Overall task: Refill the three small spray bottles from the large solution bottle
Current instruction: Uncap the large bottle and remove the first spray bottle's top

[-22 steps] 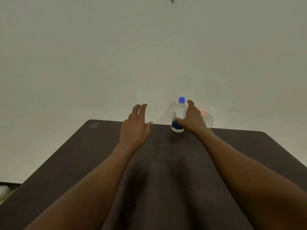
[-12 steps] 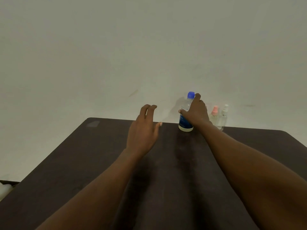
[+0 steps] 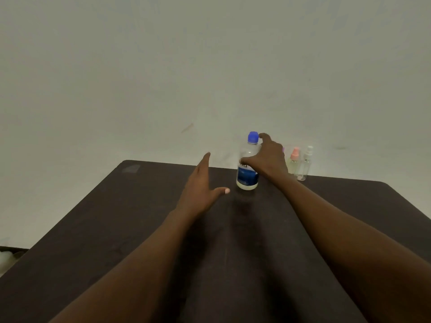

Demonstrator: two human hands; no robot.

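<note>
On the dark flat table (image 3: 93,217), the tall clear plastic blue-capped bottle (image 3: 247,170) stands at twelve o'clock; small clear plastic spray bottles (image 3: 293,162) stand at one o'clock, by the far edge.

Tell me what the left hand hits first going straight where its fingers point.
Likely the wall: the left hand points past the far edge of the table, left of the bottle, with nothing between. Depth is unclear.

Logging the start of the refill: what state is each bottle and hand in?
Large solution bottle: upright, blue cap on, gripped by right hand.
Pink-topped spray bottle: upright, top on.
White-topped spray bottle: upright, top on.
Third spray bottle: mostly hidden behind right hand.
Left hand: open, touching nothing.
</note>
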